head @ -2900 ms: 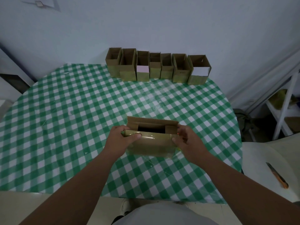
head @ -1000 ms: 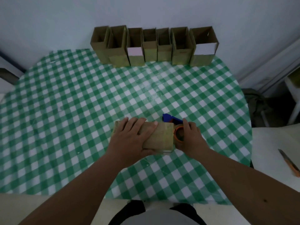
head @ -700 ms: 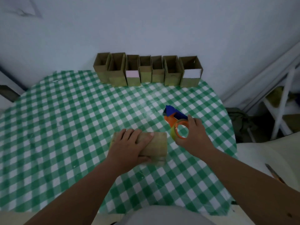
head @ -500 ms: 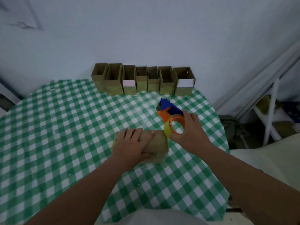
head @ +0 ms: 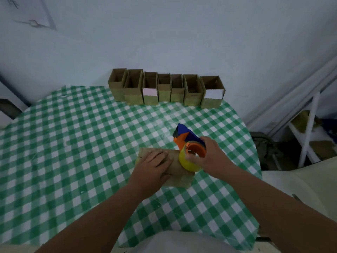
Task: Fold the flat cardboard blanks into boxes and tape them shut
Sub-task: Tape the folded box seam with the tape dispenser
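My left hand [head: 154, 166] lies flat on top of the cardboard box [head: 175, 172], fingers straight and together, pressing it down on the table. My right hand [head: 212, 157] grips the tape dispenser [head: 187, 143], fingers curled round its handle. The dispenser is hard plastic, orange body with a blue front part; its roll of yellowish glossy tape [head: 187, 162] sits against the right end of the box top.

The box is matte brown corrugated card, lying near the middle of the table, slightly right of centre. Its near face looks sheened, possibly taped; I cannot tell for sure.

The table [head: 73, 152] is round and covered with a green-and-white checked cloth, smooth, with a dull glare patch beyond the dispenser.

At the far edge, against the wall, a row of seven open-topped boxes [head: 165, 89] stands upright, side by side and touching. Two of them show a pale white or pinkish panel on the front flap.

The wall [head: 182, 33] is plain pale blue-grey. A framed sheet [head: 31, 13] hangs at upper left, too blurred to read. A white shelf frame [head: 310, 125] stands at right, with a pale surface [head: 300, 181] below it. No legible writing or brand anywhere.
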